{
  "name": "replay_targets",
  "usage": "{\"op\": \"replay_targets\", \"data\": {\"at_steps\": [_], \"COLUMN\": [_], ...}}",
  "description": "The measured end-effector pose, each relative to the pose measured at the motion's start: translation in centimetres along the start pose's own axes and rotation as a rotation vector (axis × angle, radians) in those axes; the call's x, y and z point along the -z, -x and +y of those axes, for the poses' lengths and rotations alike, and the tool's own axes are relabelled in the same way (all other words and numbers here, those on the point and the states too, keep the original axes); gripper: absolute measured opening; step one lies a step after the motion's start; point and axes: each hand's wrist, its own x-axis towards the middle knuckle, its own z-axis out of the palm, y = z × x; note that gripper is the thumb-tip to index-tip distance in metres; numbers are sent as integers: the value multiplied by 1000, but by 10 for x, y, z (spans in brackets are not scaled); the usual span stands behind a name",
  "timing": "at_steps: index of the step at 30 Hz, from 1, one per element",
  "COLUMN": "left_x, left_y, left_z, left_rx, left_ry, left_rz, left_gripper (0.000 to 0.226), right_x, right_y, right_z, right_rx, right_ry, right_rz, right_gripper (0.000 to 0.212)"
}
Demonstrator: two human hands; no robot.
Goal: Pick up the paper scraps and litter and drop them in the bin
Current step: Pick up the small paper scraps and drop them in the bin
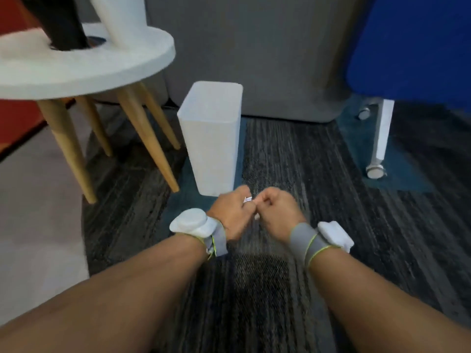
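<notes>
A tall white rectangular bin [211, 138] stands on the dark striped carpet, just beyond my hands. My left hand [233, 212] is closed, with a small white paper scrap [247, 199] showing at its knuckles. My right hand [276, 208] is curled into a fist right beside it, the two hands touching at the fingers. I cannot see whether the right hand holds anything. Both wrists carry grey straps with white devices. The bin's opening is not visible from here.
A round white side table [84, 62] on wooden legs [150, 141] stands to the left of the bin. A grey upholstered panel [254, 47] rises behind it. A blue chair [413, 47] with a white footed leg [379, 138] stands at the right.
</notes>
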Motion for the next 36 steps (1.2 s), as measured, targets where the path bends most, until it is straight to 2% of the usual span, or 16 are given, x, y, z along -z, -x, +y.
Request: {"op": "replay_targets", "data": {"at_steps": [9, 15, 20, 23, 26, 33, 36], "left_x": [106, 127, 134, 136, 137, 138, 137], "left_y": [-123, -172, -197, -203, -206, -202, -198], "left_z": [-9, -18, -18, -15, -12, -11, -10], "left_rx": [-64, -28, -3, 22, 42, 122, 131], "left_ry": [5, -55, -79, -142, -178, -4, 31], "left_rz": [218, 301, 315, 282, 249, 180, 206], "left_gripper": [11, 17, 23, 20, 12, 40, 38], "right_x": [-10, -19, -22, -20, -19, -11, -10], "right_y": [-125, -168, -187, -190, -186, -186, -182], "right_z": [-110, -140, -152, -156, -156, -149, -144], "right_rx": [155, 110, 35, 22, 31, -8, -12], "right_ry": [-180, -160, -203, -118, -84, -199, -279], "right_rz": [167, 216, 225, 204, 167, 124, 111], "right_gripper": [19, 21, 25, 11, 10, 16, 14]}}
